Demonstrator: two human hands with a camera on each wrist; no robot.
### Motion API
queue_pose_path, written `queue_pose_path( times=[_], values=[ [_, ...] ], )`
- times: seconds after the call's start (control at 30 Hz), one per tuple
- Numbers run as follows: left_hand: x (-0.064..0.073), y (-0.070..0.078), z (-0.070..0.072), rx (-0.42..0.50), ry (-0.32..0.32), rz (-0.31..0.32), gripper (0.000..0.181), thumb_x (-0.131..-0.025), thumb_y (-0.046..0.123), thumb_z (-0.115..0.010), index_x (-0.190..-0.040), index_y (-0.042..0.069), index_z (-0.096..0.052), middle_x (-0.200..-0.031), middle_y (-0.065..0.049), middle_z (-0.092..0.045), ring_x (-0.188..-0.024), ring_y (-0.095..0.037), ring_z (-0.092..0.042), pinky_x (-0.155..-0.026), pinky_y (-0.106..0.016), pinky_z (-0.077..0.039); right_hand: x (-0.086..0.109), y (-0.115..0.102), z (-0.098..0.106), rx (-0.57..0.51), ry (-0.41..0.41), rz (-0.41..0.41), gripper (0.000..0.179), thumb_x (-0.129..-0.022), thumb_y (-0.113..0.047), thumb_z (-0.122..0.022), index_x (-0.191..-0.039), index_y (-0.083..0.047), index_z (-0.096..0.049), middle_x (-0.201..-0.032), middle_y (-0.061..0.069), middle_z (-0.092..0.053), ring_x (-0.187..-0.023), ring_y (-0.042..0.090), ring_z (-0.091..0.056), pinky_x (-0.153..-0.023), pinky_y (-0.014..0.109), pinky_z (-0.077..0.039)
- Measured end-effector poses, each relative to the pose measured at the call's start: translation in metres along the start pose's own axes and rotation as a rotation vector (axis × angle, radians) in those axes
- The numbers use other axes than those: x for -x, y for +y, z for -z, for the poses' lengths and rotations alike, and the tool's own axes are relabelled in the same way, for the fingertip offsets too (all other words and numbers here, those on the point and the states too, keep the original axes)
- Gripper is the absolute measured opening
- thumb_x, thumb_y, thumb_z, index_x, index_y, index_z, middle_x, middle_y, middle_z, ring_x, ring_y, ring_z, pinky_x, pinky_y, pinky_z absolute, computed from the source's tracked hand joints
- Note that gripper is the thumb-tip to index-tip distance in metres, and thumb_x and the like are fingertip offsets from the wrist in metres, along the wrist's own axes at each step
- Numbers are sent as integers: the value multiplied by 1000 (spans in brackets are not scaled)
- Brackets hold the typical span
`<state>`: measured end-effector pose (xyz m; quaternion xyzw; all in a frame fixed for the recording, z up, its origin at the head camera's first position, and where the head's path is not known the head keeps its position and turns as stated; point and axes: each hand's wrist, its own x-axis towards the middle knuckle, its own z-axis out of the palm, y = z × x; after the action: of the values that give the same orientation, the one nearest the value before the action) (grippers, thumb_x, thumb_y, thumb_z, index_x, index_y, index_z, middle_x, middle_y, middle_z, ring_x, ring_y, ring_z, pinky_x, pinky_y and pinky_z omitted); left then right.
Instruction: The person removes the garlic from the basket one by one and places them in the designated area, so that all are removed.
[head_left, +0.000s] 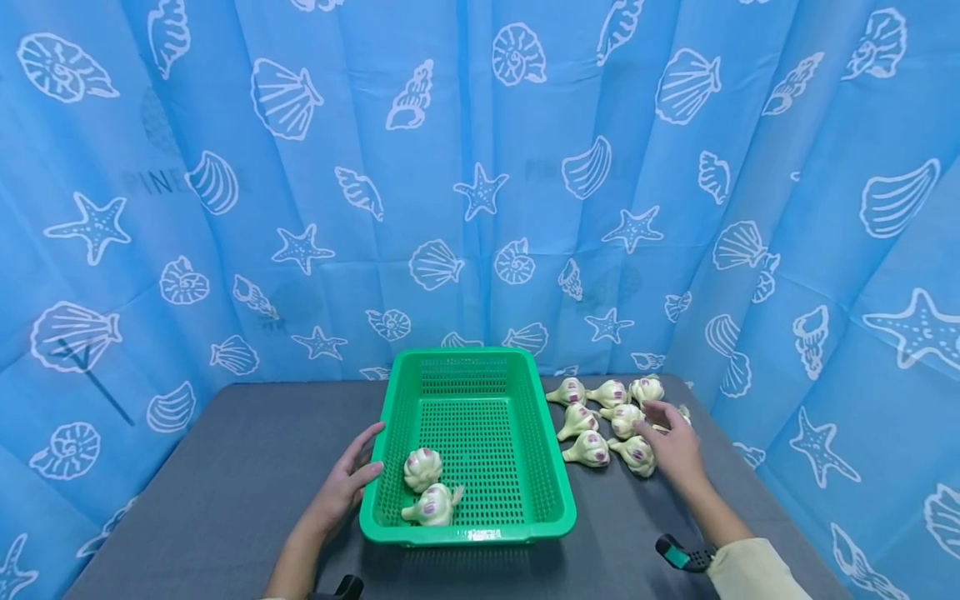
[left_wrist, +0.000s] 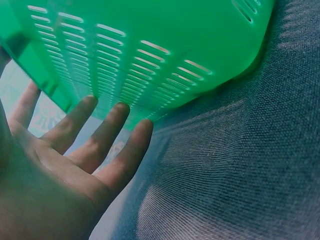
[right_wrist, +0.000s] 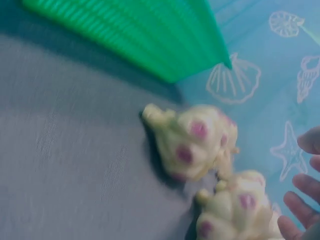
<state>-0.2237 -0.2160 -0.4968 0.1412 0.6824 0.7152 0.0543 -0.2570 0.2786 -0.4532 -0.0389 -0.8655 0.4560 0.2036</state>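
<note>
A green plastic basket (head_left: 558, 492) with slotted walls stands on the grey tabletop. Two garlic bulbs lie inside at its near left: one garlic bulb (head_left: 423, 468) behind another garlic bulb (head_left: 433, 506). My left hand (head_left: 343, 487) is at the basket's left side, thumb and index finger at the rim. The left wrist view shows its other fingers (left_wrist: 136, 145) extended along the outer wall. To the right of the basket, my right hand (head_left: 678, 446) reaches over several garlic bulbs (head_left: 589, 448), fingertips beside one garlic bulb (head_left: 624, 421). It holds nothing and partly hides a bulb behind it.
The loose garlic bulbs sit in close rows between the basket's right wall and the table's right edge. A blue curtain (head_left: 480, 250) with white shell and starfish prints hangs behind the table and along both sides.
</note>
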Motion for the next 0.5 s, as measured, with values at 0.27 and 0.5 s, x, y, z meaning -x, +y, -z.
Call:
queue_pose_path(
  times=[0.27, 0.5],
  values=[
    [-1, 0, -1, -5, 8, 2, 62, -101, 14, -49, -155, 17, -21, -155, -24, -20, -133, -42, -35, -89, -42, -50, -10, -31, -1, -95, -3, -99, 35, -97, -14, -61, -128, 1, -55, -125, 22, -60, -114, 30, -55, -81, 22, -43],
    [1, 2, 0, 0, -31, -19, 61, -102, 11, -46, -156, 13, -17, -155, -28, -15, -135, -46, -30, -89, -40, -50, -21, -56, -9, -214, -51, -65, 36, -97, -13, -61, -128, 3, -54, -126, 23, -58, -102, 10, -57, -82, 18, -45]
  ],
)
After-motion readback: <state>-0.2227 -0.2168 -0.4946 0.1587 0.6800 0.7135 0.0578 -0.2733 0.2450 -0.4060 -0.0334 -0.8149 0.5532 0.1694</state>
